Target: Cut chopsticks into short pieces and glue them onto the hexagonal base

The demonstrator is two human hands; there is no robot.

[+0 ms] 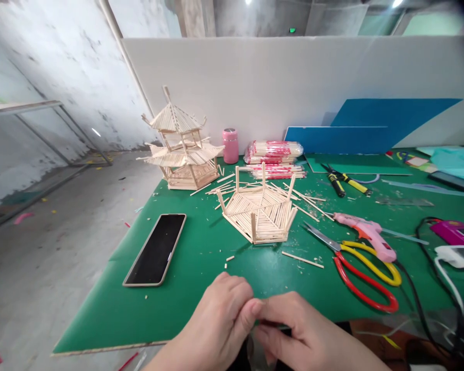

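My left hand (225, 315) and my right hand (296, 325) meet at the table's front edge, fingers curled and closed. Their fingertips touch, and anything between them is hidden or too small to make out. Beyond them stands a six-sided base of wooden sticks (261, 212) with short upright posts at its corners. A single loose stick (302, 259) lies between my right hand and that base, with short cut pieces (230, 258) nearer my left hand. Scissors (355, 260) with one red and one yellow handle rest open to the right.
A phone (155, 250) lies at left, before a stick pagoda (180, 149). Behind are a pink bottle (230, 146) and bundled sticks (274, 152). At right are a pink glue gun (365, 232), pliers (344, 180), cables and a purple device (456, 233). The green tabletop (100, 309) ends at left.
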